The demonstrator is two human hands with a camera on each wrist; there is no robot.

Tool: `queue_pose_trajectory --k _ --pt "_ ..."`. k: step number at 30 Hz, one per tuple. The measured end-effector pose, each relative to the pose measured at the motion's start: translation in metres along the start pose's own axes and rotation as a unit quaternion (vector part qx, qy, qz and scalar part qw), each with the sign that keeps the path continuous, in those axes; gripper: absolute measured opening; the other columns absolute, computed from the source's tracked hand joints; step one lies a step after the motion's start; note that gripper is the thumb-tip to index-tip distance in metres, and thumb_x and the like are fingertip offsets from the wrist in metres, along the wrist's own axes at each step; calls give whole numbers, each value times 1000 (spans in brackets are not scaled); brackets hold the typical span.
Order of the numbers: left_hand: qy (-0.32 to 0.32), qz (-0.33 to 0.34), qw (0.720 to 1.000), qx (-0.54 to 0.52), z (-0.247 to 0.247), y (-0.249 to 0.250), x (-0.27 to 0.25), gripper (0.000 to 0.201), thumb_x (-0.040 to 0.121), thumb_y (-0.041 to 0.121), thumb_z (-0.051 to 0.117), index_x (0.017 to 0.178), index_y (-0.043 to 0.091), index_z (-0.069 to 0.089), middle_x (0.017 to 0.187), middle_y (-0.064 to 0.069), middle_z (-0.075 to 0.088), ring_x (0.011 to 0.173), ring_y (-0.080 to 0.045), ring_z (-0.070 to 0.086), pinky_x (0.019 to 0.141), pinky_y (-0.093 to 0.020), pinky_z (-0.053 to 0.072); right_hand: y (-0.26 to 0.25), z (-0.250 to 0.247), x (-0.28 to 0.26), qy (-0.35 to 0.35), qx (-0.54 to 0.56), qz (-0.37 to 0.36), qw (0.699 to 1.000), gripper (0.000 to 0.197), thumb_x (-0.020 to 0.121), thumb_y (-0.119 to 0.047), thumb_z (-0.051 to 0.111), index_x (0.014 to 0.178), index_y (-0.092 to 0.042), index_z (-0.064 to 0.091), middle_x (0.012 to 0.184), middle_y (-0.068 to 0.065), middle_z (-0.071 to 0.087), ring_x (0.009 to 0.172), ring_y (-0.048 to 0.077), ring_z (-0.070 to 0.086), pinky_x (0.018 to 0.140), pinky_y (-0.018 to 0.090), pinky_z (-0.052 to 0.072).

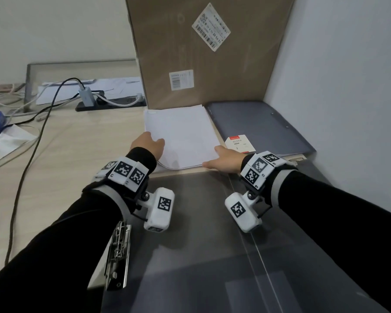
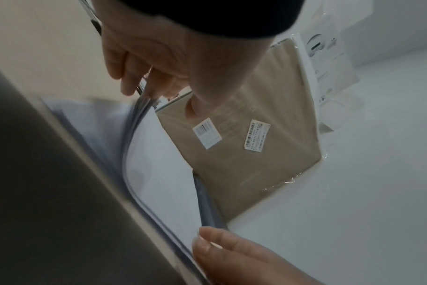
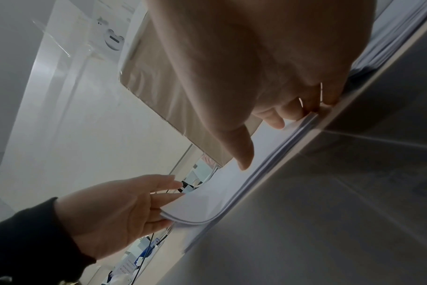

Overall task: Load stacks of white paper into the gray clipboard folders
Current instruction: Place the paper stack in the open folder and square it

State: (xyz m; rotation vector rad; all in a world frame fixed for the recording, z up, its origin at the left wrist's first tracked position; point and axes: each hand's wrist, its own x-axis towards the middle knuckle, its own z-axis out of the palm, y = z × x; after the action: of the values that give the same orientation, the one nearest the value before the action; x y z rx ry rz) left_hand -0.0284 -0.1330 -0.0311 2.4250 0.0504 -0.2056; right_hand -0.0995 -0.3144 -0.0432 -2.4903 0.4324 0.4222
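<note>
A stack of white paper (image 1: 181,134) lies on the desk in front of a cardboard box. My left hand (image 1: 155,143) grips its near left edge, fingers (image 2: 134,81) curled under the sheets and thumb on top. My right hand (image 1: 212,157) holds the near right corner, fingers (image 3: 293,110) tucked at the edge and thumb (image 3: 244,154) stretched over the sheet. The near edge of the paper (image 3: 202,208) curls up off more sheets beneath. An open gray clipboard folder (image 1: 201,245) with a metal clip (image 1: 119,251) lies nearest to me. Closed gray folders (image 1: 257,125) are piled to the right of the paper.
The tall cardboard box (image 1: 201,53) leans against the wall behind the paper. A white wall (image 1: 348,86) closes the right side. On the left lie a power strip (image 1: 108,102), several cables (image 1: 32,136) and loose papers.
</note>
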Motion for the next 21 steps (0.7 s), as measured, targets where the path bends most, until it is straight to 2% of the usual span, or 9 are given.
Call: queue_pose_trajectory --k 5,8,12,14,15,16,18,19,21 --pt "6 2 1000 -14 -3 13 0 53 95 27 43 141 1 35 147 -15 41 134 -31 41 106 -34 34 0 -2 -2 -12 -4 2 1000 70 92 -46 49 145 -7 26 144 11 42 129 27 42 88 29 33" --pt "36 -47 988 -143 -6 11 10 56 91 27 50 137 -1 37 138 -18 48 122 -35 51 101 -36 44 0 -4 -3 -14 -5 2 1000 71 93 -46 46 146 -5 24 148 12 39 133 28 40 93 28 33" --pt "-49 -131 935 -326 -7 13 15 27 94 20 52 113 1 50 86 -15 59 71 -30 59 70 -40 52 -1 -4 -2 -11 -5 1 1000 69 94 -45 46 146 -4 25 146 12 41 131 27 42 86 25 30" --pt "-72 -136 957 -247 -6 13 16 30 97 16 46 117 -5 54 76 -14 53 56 -26 52 59 -34 46 -1 -4 -2 -11 -6 2 1000 68 95 -44 45 146 -4 25 146 12 41 131 27 42 86 25 29" --pt "-77 -127 970 -191 -7 12 16 31 98 13 42 114 -10 55 84 -18 57 55 -25 56 59 -29 47 -1 -5 -3 -12 -5 4 1000 67 95 -43 44 146 -4 25 146 12 41 132 27 41 86 25 29" --pt "-70 -114 982 -131 -8 10 16 31 99 11 39 112 -11 57 99 -20 61 64 -23 63 63 -25 49 -2 -5 -3 -12 -3 6 1000 66 95 -43 43 145 -4 26 145 12 41 132 27 41 87 25 30" --pt "-54 -61 997 1 -11 7 16 36 99 11 38 124 -8 55 132 -18 56 106 -25 62 89 -26 44 -4 -6 -5 -9 7 8 1000 63 96 -43 42 143 -4 29 143 13 43 130 28 42 88 26 31" --pt "-32 -31 999 16 -12 6 14 37 99 11 39 128 -7 53 137 -19 53 120 -29 55 97 -28 40 -5 -6 -7 1 19 9 1000 62 96 -43 42 143 -4 30 142 13 44 130 29 42 89 27 32" --pt "-20 -47 997 -53 -15 1 9 37 97 7 41 130 -8 51 135 -23 53 126 -34 50 96 -32 40 -7 -9 -9 38 62 10 997 62 95 -42 44 143 -4 32 142 13 44 129 30 43 96 30 36"
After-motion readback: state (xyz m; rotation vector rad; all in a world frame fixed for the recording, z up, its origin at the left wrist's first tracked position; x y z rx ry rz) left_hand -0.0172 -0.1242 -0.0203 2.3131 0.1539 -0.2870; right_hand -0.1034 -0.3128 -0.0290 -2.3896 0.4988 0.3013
